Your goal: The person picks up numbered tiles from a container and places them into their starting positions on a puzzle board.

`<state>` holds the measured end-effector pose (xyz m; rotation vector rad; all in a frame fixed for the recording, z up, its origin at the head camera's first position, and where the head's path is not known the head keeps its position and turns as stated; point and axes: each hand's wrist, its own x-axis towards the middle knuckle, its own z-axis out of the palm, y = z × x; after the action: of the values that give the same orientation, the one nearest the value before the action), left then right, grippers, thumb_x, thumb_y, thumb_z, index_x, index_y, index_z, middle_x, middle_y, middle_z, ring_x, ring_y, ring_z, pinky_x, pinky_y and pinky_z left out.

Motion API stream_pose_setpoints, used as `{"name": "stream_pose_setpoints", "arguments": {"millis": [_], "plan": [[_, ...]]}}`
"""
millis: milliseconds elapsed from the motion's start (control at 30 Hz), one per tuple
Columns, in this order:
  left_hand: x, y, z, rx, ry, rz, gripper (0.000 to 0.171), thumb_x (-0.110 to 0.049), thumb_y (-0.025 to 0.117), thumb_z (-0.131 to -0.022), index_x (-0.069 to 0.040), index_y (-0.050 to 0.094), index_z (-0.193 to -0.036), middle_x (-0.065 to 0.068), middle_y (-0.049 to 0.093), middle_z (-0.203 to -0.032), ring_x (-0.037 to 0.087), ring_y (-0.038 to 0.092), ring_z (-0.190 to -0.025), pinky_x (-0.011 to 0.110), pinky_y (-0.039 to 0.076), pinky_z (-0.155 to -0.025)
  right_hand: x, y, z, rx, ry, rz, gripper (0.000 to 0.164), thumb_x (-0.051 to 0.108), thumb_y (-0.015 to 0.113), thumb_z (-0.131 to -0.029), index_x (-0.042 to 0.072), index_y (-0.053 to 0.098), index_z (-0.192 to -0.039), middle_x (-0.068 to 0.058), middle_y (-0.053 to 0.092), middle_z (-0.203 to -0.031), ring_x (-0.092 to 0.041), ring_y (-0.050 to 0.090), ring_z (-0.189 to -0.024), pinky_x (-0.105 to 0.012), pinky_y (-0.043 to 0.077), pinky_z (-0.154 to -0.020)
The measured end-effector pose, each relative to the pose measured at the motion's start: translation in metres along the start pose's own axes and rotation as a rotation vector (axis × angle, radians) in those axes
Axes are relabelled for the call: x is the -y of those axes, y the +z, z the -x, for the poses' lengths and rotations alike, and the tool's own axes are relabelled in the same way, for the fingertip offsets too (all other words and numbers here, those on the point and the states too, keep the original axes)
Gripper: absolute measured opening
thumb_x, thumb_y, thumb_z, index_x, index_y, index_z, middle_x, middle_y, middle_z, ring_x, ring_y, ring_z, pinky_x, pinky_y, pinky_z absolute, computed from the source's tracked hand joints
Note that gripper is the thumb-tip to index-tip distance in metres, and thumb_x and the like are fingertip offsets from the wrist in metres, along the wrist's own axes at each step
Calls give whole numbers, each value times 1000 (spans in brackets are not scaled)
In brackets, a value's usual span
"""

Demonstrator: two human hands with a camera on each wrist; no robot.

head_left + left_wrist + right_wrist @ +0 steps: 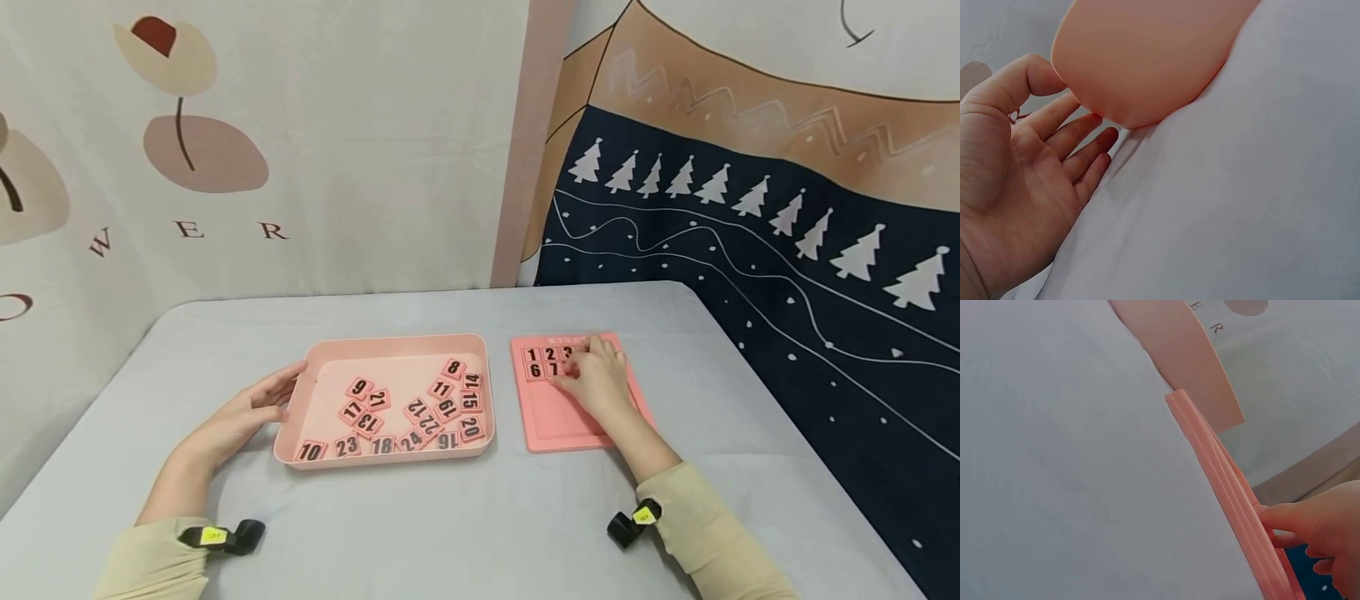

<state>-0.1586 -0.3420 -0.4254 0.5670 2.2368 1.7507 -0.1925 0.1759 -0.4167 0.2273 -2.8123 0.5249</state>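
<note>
A pink tray (375,348) holds several loose number tiles, among them a 9 tile (359,388) and an 8 tile (453,369). My left hand (243,410) is at the tray's left side, its thumb and fingertips right at the wall and the fingers loosely extended in the left wrist view. To the right lies a pink number board (558,417) with tiles 1, 2 and 3 in its top row and 6 and 7 below. Over the board, my right hand (603,379) pinches at the edge of the 7 tile (554,369); it hides the board's upper right part.
A pale cloth covers the table (420,525). Behind it hangs a light curtain (375,167) with printed shapes and letters, and a dark tree-patterned cloth (720,242) is on the right. Each wrist wears a small black camera.
</note>
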Motion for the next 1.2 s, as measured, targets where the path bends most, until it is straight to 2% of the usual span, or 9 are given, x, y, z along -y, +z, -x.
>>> {"name": "stream_pose_setpoints", "arguments": {"millis": [133, 300, 500, 633, 867, 1200], "plan": [[0, 1, -1, 1, 0, -2, 70, 6, 53, -87, 2, 21, -150, 19, 18, -156, -6, 36, -124, 12, 33, -95, 8, -9, -1, -40, -35, 0, 26, 33, 82, -74, 11, 73, -84, -9, 52, -104, -30, 43, -101, -45, 31, -84], [-2, -1, -1, -4, -10, -7, 71, 6, 53, -87, 0, 22, -151, 17, 17, -157, -8, 36, -123, 11, 33, -95, 38, -20, -9, -91, -108, -105, 32, 35, 82, -74, 12, 76, -95, -7, 50, -104, -27, 44, -97, -44, 31, -81], [-2, -2, 0, -1, 3, -3, 70, 6, 53, -87, 1, 22, -150, 11, 22, -156, -8, 37, -123, 11, 33, -95, 79, -18, -21, -52, -188, -183, 32, 37, 82, -74, 17, 75, -99, -3, 49, -107, -25, 42, -102, -41, 32, -81], [-1, -2, 0, 1, 2, -1, 70, 6, 53, -88, 0, 22, -151, 9, 23, -156, -7, 37, -124, 11, 33, -95, 99, -7, -30, -6, -225, -167, 30, 37, 81, -75, 21, 74, -99, -1, 47, -106, -23, 41, -99, -39, 32, -80], [1, -1, 0, 0, 3, 1, 69, 5, 53, -89, -1, 22, -151, 11, 22, -156, -7, 37, -124, 11, 33, -95, 116, 18, -42, 141, -198, -100, 31, 40, 79, -77, 24, 74, -103, 0, 43, -107, -21, 37, -96, -37, 31, -79], [2, -1, 0, -2, 0, -1, 70, 6, 53, -88, 1, 22, -150, 12, 21, -157, -7, 37, -123, 11, 33, -95, 120, 35, -50, 206, -141, 10, 39, 50, 78, -73, 29, 72, -106, 0, 41, -109, -20, 35, -96, -36, 30, -80]]}}
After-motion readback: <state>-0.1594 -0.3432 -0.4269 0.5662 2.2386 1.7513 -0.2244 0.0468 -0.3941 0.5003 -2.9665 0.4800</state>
